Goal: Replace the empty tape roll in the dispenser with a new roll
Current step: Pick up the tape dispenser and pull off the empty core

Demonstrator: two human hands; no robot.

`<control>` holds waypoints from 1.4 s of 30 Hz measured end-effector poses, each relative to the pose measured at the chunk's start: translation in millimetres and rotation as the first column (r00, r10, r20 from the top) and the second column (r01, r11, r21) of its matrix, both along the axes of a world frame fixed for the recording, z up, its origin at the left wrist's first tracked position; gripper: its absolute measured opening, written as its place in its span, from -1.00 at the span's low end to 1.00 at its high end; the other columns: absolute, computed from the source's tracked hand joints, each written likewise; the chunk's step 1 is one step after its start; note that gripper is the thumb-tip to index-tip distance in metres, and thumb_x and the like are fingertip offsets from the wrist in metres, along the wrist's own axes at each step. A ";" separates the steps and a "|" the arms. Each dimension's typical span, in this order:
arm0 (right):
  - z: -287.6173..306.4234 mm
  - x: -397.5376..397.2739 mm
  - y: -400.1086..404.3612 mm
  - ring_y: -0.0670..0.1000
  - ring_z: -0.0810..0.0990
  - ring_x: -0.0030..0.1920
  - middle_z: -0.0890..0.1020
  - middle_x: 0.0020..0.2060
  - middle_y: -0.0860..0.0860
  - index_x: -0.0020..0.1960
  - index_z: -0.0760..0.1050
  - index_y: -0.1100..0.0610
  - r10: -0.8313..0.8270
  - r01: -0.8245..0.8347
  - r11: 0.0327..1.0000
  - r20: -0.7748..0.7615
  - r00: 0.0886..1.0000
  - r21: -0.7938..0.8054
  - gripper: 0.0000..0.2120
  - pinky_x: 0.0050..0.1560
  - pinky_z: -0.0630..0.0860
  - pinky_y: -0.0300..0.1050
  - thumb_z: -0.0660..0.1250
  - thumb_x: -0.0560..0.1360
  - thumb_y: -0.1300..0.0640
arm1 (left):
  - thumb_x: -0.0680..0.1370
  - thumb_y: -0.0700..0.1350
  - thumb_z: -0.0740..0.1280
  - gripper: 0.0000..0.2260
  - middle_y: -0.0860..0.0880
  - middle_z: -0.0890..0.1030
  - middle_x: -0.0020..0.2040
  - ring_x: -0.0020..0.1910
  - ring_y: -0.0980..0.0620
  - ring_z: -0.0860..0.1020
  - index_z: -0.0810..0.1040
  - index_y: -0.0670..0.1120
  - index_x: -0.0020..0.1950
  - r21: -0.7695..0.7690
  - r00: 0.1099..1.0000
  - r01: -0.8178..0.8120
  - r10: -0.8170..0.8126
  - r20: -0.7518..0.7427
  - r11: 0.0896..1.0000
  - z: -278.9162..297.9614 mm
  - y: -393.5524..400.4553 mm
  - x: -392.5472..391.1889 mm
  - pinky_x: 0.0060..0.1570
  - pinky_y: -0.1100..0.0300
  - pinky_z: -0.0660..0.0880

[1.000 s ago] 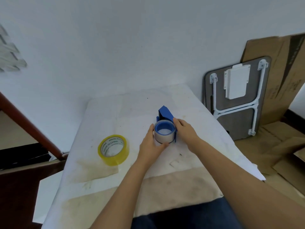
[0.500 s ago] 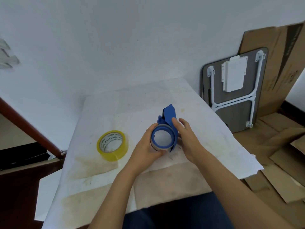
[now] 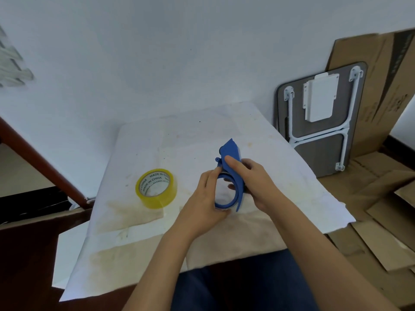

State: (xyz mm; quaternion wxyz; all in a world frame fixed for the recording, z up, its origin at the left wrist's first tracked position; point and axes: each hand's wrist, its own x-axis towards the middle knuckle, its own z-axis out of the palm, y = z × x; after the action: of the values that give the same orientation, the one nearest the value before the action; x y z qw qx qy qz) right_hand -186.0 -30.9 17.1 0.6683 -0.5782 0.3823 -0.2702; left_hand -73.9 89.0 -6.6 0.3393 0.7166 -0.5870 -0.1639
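I hold the blue tape dispenser (image 3: 232, 153) tilted on edge above the table, its pointed end aimed away from me. My right hand (image 3: 256, 182) grips its body from the right, thumb on the flat blue side. Around the left side of its round ring (image 3: 226, 205), my left hand (image 3: 203, 198) is curled over the empty roll. Only a pale sliver of that empty roll (image 3: 221, 211) shows under the ring. The new yellow tape roll (image 3: 156, 188) lies flat on the table, left of my hands and apart from them.
The table is covered with stained white paper (image 3: 202, 131). A folded small table (image 3: 318, 122) leans on the wall at the right, with cardboard sheets (image 3: 381, 221) behind and on the floor. A brown wooden rail (image 3: 40, 162) slants at the left.
The dispenser has been lifted off the table and turned on edge. The pale roll that faced up earlier is now hidden under my left hand. The yellow roll has not moved.
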 end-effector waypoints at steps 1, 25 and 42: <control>1.9 -2.5 -1.9 0.23 0.69 0.02 0.69 0.04 0.20 0.12 0.55 0.20 0.010 -0.011 1.000 -0.027 1.000 -0.022 -0.43 0.07 0.65 0.18 0.45 0.37 -0.24 | 0.41 -0.18 0.51 -0.17 0.08 0.31 0.44 0.18 0.14 0.47 0.15 0.07 0.56 0.013 1.000 0.019 -0.019 -0.006 1.000 1.4 1.3 3.2 0.14 0.04 0.56; 12.8 -13.2 -1.0 0.06 0.66 0.09 0.65 0.12 0.00 0.28 0.41 0.01 0.132 -0.127 0.990 -0.069 0.989 0.065 -0.51 0.06 0.65 0.08 0.48 0.42 -0.04 | 0.43 -0.28 0.49 -0.27 0.05 0.36 0.41 0.27 0.25 0.40 0.26 0.08 0.49 0.002 0.995 0.062 -0.062 0.077 0.998 14.6 9.9 39.3 0.16 0.45 0.40; 10.5 -12.5 -24.4 0.08 0.64 0.11 0.64 0.16 0.05 0.31 0.44 0.00 -0.152 0.137 0.978 0.089 0.984 0.160 -0.53 0.00 0.64 0.03 0.45 0.45 -0.04 | 0.45 0.32 0.39 -0.07 -0.20 0.33 0.51 0.49 -0.23 0.28 0.05 -0.07 0.63 0.368 0.810 -0.532 0.331 0.484 0.763 39.6 -87.3 112.4 0.38 -0.08 0.23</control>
State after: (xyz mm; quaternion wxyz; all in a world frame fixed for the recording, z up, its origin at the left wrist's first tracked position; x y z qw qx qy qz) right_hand -198.5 -55.3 27.6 0.7077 -0.4816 0.4087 -0.3167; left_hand 38.5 1.6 33.0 0.0528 0.9134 -0.3965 -0.0756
